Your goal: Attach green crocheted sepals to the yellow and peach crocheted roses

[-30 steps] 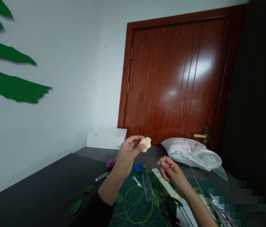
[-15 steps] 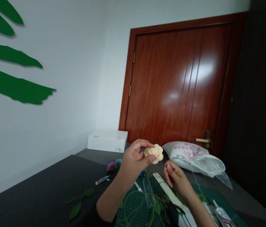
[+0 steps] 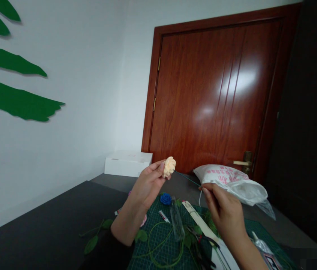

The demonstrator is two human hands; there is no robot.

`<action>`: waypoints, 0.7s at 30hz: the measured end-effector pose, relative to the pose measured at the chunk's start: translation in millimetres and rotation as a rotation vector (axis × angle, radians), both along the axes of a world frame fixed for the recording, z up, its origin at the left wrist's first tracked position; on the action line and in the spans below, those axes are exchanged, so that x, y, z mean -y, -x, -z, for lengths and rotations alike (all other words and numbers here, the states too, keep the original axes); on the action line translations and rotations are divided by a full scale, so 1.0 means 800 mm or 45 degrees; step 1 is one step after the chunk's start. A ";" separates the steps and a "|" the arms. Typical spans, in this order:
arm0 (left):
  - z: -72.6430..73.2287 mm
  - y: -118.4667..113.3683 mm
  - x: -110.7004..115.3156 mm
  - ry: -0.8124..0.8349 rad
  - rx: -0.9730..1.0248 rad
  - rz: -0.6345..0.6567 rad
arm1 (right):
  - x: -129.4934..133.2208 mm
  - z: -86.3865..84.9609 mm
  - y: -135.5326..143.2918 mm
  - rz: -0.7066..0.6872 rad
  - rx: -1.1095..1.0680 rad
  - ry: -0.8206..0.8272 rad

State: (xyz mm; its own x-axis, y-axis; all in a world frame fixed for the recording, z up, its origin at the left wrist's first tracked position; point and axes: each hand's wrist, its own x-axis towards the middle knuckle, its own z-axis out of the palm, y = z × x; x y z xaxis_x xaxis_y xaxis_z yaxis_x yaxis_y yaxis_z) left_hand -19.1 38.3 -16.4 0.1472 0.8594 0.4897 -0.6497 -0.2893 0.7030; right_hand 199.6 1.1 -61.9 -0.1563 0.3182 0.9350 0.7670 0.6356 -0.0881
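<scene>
Strand (image 3: 188, 178), thin and blue-green, runs in the head view from the cream flower (image 3: 169, 167) to the right hand (image 3: 228, 210), whose thumb and fingers pinch it; the left hand (image 3: 151, 183) grasps the flower between thumb and fingers, raised above the dark table (image 3: 48, 225), where 1 blue rose (image 3: 165, 198) sits near 1 small tube (image 3: 164, 216) on the green cutting mat (image 3: 154, 210)

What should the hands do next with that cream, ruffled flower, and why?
Perhaps the right hand should gently pull the thin, blue-green strand, because it runs straight to that hand from the edge of the cream, ruffled flower, which the left hand pinches.
</scene>
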 end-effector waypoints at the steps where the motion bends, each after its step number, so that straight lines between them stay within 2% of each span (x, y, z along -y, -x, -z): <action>1: 0.001 0.003 -0.004 0.010 0.003 0.046 | 0.006 -0.005 0.003 0.007 0.045 0.008; 5: 0.006 0.009 -0.016 0.035 -0.029 0.155 | 0.032 -0.021 0.017 0.102 0.171 -0.002; 8: 0.012 0.007 -0.020 -0.002 -0.081 0.153 | 0.048 -0.025 0.029 0.216 0.199 -0.066; 11: 0.019 0.001 -0.024 -0.018 -0.069 0.113 | 0.055 -0.024 0.039 0.192 0.125 -0.078; 14: 0.022 -0.004 -0.027 -0.023 0.011 0.067 | 0.053 -0.023 0.043 -0.007 -0.197 0.186; 18: 0.021 -0.005 -0.026 -0.049 0.068 0.039 | 0.037 -0.022 0.038 -0.554 -0.764 0.826; 20: 0.018 -0.003 -0.023 -0.080 0.066 0.017 | 0.027 -0.020 0.034 -0.796 -0.929 1.026; 21: 0.016 -0.001 -0.021 -0.103 0.063 0.006 | 0.023 -0.019 0.032 -0.858 -0.954 1.068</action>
State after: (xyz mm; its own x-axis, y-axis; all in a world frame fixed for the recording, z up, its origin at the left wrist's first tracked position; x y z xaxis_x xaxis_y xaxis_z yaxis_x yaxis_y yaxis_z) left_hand -18.1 55.1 -29.4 0.1250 0.8162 0.5640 -0.6846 -0.3404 0.6445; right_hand 173.9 -17.1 -47.0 -0.0440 0.9061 0.4207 -0.0852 0.4162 -0.9053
